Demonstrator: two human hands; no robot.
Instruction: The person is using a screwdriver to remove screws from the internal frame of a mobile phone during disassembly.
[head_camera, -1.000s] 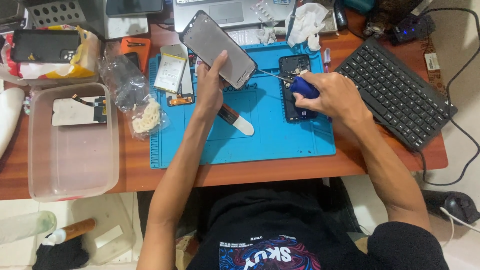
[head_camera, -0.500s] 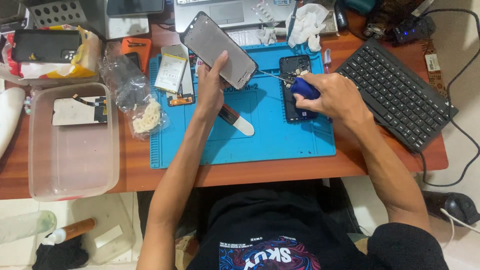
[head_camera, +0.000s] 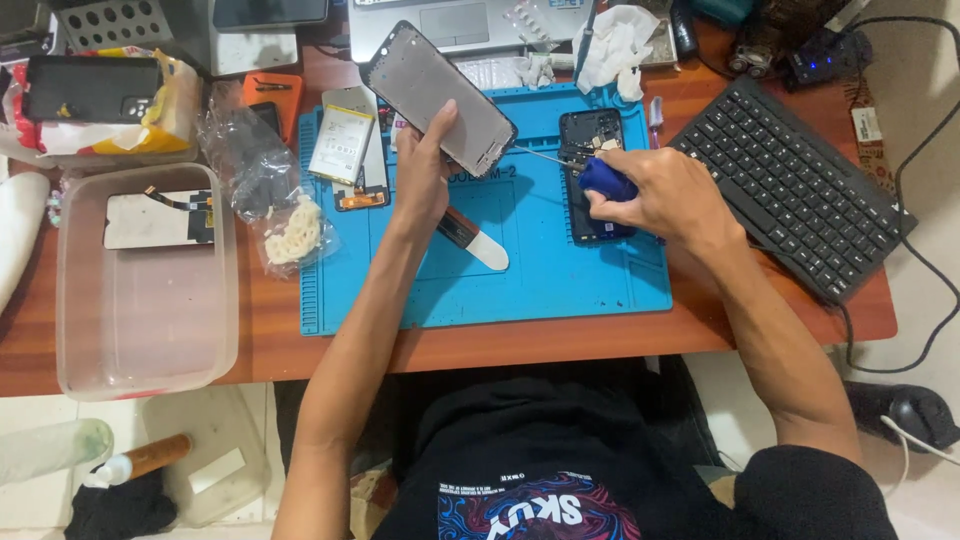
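The wooden surface (head_camera: 600, 335) is carrying a blue work mat (head_camera: 560, 275), with a clear plastic tub (head_camera: 140, 330) lying to its left and a black keyboard (head_camera: 790, 185) lying to its right. The left hand (head_camera: 425, 165) is holding a grey phone frame (head_camera: 437, 97) tilted above the mat's upper middle, its long axis running from upper left to lower right, the thumb and fingers (head_camera: 445, 118) pinching its lower edge. Just right of it, the right hand (head_camera: 660, 190) is gripping a blue-handled screwdriver (head_camera: 598, 175), fingers curled tightly around the handle, the thin shaft pointing left toward the frame's lower right corner. Under that hand a dark phone body (head_camera: 592, 130) is lying upright on the mat. A white pry tool (head_camera: 478, 243) is resting below the left wrist, and a battery (head_camera: 341, 143) is sitting further left.
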